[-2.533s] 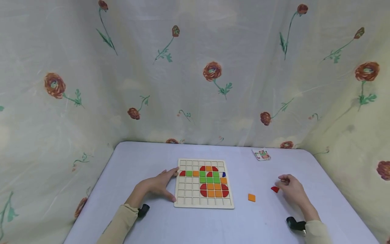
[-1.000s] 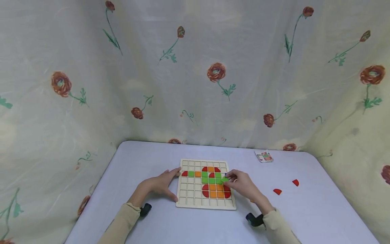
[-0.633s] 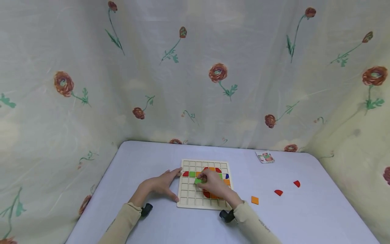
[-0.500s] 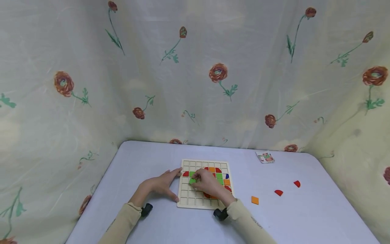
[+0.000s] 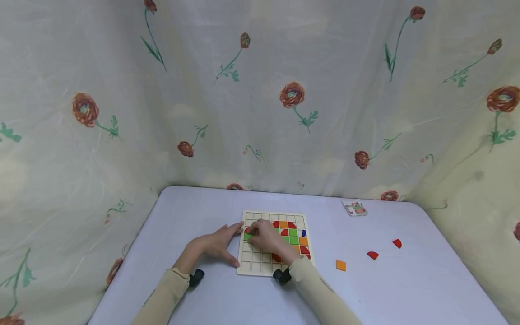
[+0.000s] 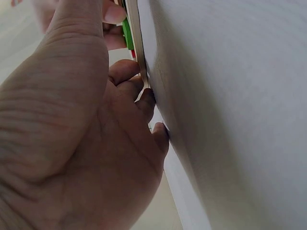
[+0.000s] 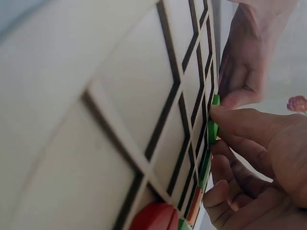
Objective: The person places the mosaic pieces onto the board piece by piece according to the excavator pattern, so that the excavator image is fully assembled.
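The wooden grid board (image 5: 256, 268) lies mid-table with red, green, orange and blue pieces set in its cells. Along its left edge rests my left hand (image 5: 215, 243), fingers and thumb spread and touching the rim. My right hand (image 5: 267, 237) reaches over the board and pinches a green square tile (image 5: 247, 237) at the leftmost column, just below a red quarter-circle piece. In the right wrist view the thumb presses on that green tile (image 7: 213, 130). Part of the board's middle is hidden under my right hand and forearm.
To the right of the board lie a loose orange square tile (image 5: 341, 265) and two red quarter-circle pieces, one nearer (image 5: 372, 255) and one farther (image 5: 397, 243). A small printed card (image 5: 355, 208) sits near the table's back edge. Floral cloth (image 5: 260, 99) hangs behind.
My right hand came from the table's right side with the green tile, crossed the board leftward and reached its left column. My left hand stays at the board's edge.
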The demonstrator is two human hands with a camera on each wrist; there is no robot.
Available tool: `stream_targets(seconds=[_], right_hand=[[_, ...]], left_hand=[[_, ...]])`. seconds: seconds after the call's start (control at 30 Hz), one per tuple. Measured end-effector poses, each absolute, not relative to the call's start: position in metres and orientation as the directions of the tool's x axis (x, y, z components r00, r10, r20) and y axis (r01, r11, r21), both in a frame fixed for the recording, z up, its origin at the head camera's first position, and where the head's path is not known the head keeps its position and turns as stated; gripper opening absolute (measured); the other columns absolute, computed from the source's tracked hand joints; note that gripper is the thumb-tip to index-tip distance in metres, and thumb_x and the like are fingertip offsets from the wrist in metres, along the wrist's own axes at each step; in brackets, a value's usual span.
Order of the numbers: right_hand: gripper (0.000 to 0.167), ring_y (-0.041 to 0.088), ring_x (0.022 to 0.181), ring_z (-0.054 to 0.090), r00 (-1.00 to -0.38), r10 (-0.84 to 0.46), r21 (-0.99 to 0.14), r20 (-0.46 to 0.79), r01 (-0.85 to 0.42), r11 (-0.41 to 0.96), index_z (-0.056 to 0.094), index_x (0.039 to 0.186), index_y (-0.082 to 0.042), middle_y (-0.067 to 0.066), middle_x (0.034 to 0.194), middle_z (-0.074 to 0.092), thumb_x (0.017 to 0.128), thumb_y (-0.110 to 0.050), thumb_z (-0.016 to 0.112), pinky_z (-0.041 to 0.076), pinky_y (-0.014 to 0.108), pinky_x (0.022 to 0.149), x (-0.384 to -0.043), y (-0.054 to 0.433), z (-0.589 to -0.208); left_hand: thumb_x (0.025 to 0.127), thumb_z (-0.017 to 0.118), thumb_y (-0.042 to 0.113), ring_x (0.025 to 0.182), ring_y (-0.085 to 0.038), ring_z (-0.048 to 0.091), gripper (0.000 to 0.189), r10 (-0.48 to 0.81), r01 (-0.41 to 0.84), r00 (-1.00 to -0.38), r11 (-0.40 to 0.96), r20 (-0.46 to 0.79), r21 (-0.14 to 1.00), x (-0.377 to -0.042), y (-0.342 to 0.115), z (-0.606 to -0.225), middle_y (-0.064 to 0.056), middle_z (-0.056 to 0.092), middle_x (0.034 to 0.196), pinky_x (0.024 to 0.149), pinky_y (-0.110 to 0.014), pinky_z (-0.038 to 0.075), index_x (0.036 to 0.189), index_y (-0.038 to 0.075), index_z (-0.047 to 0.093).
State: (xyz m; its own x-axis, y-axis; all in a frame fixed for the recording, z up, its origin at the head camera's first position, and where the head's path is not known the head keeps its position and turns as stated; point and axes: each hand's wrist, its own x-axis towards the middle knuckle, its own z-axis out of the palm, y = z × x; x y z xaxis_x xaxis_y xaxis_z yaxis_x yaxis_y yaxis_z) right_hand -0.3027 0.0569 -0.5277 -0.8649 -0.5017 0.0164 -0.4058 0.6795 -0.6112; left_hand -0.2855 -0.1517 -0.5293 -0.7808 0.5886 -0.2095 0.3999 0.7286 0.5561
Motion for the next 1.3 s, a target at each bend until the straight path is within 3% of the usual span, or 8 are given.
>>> stream_targets(seconds=[0.3,0.57,0.7,0.93,1.3], right_hand=[[0.022,0.013,0.091,0.061,-0.849,-0.529,-0.598,0.004,-0.426,0.679,0.073,0.106,-0.007,0.003,0.103,0.067,0.084,-0.011,0.072,0.056,0.03,0.083,-0.3,0.057,-0.522],[0.018,0.012,0.082,0.054,-0.873,-0.487,-0.664,0.024,-0.378,0.646,0.07,0.102,-0.011,-0.002,0.096,0.062,0.086,-0.018,0.072,0.052,0.023,0.072,-0.289,0.081,-0.511],[0.017,0.015,0.083,0.054,-0.88,-0.474,-0.702,0.039,-0.362,0.614,0.068,0.1,-0.009,0.003,0.097,0.064,0.086,-0.017,0.073,0.05,0.024,0.071,-0.277,0.106,-0.498],[0.034,0.021,0.091,0.053,-0.911,-0.407,-0.706,-0.07,-0.244,0.665,0.062,0.108,-0.008,0.006,0.102,0.062,0.081,-0.021,0.077,0.049,0.028,0.073,-0.261,0.17,-0.495],[0.048,0.023,0.101,0.049,-0.958,-0.237,-0.641,-0.161,-0.081,0.763,0.055,0.115,-0.009,0.009,0.116,0.056,0.076,-0.018,0.081,0.046,0.027,0.072,-0.234,0.265,-0.5]], left_hand=[[0.062,0.084,0.058,0.149,-0.022,0.019,0.128,0.581,0.389,-0.783,0.737,-0.223,0.552,-0.287,-0.152,-0.531,-0.002,0.036,0.155,0.125,-0.046,0.009,0.156,0.011,0.008],[0.061,0.084,0.058,0.149,-0.025,0.017,0.13,0.565,0.365,-0.791,0.745,-0.236,0.558,-0.287,-0.149,-0.53,-0.001,0.036,0.155,0.125,-0.047,0.008,0.156,0.012,0.008],[0.06,0.085,0.057,0.149,-0.024,0.018,0.131,0.56,0.365,-0.796,0.748,-0.231,0.555,-0.286,-0.149,-0.531,0.0,0.037,0.155,0.125,-0.046,0.008,0.156,0.011,0.009],[0.058,0.085,0.059,0.149,-0.022,0.017,0.132,0.551,0.362,-0.803,0.753,-0.227,0.549,-0.285,-0.149,-0.533,0.001,0.035,0.156,0.125,-0.045,0.008,0.156,0.012,0.009],[0.057,0.084,0.061,0.15,-0.022,0.017,0.134,0.545,0.357,-0.808,0.756,-0.224,0.549,-0.288,-0.149,-0.536,0.001,0.036,0.155,0.126,-0.045,0.007,0.156,0.012,0.009]])
